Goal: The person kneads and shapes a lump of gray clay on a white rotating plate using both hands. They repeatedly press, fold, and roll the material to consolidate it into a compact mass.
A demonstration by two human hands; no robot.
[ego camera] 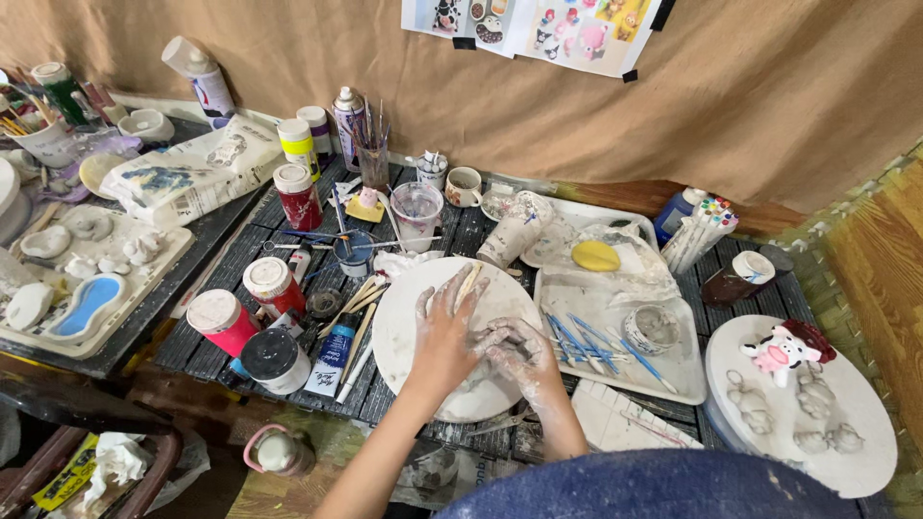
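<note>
Down on the round white board (pixel 404 336) I see both hands at work on a lump of pale clay (pixel 481 338), which sits near the board's middle, mostly hidden beneath them. My left hand (pixel 445 332) lies flat with its fingers spread toward the far rim, pressing on the board as if to steady it; a thin wooden stick (pixel 468 282) lies under its fingertips. My right hand (pixel 519 354) is curled over the clay, fingers bent and closed on it, smeared grey-white. I judge the board is there to keep wet clay off the slats and let the piece turn freely. To the right a white tray (pixel 673 370) holds blue-handled tools (pixel 591 338) within easy reach, with a yellow sponge (pixel 595 256) on the tray behind it. To the left stand red paint jars (pixel 272 284) with white lids and a black jar (pixel 274 358). Further right, another round board (pixel 865 452) carries a small cow figure (pixel 784 352) and unpainted clay pieces (pixel 817 413). The tabletop (pixel 236 245) is dark slatted wood, crowded with brushes and cups; brown paper (pixel 577 106) covers the wall behind, with picture sheets (pixel 538 24) taped to it.
</note>
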